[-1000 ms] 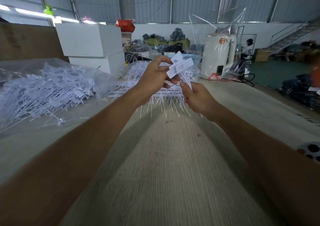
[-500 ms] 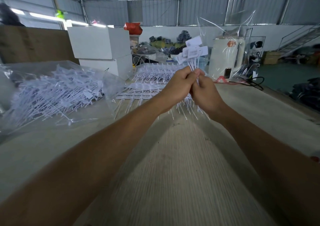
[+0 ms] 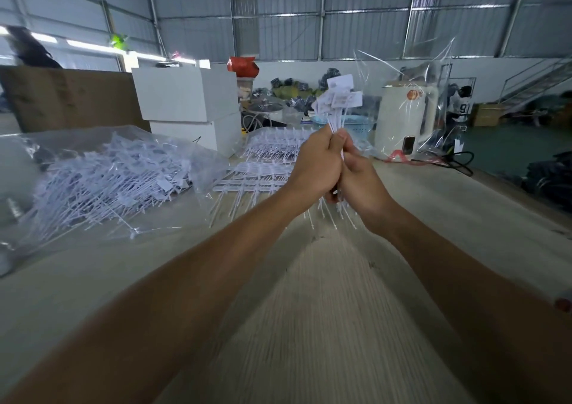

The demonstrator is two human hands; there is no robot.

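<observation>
Tag ties (image 3: 340, 95), tilted a second ago with the left hand (image 3: 315, 165) up at their labels, now stand upright above the table (image 3: 325, 311). The left hand and right hand (image 3: 362, 181) press together, fingers clamped round the stems. At left lies a plastic bag (image 3: 102, 174) of more ties, then white boxes (image 3: 185, 94). Flat rows of ties (image 3: 266, 162) lie behind the hands, and a clear bag (image 3: 411, 106) stands farther right.

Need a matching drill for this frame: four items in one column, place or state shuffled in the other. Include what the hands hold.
Items
1. bundle of tag ties
2. clear bag of ties
3. white boxes
4. red bag

Places or states
A. stacked two high behind the clear bag
B. gripped upright by the left hand and right hand
C. lying on the table, left side
D. farther back, just right of the top box

Pairs: 1-B, 2-C, 3-A, 4-D
</observation>
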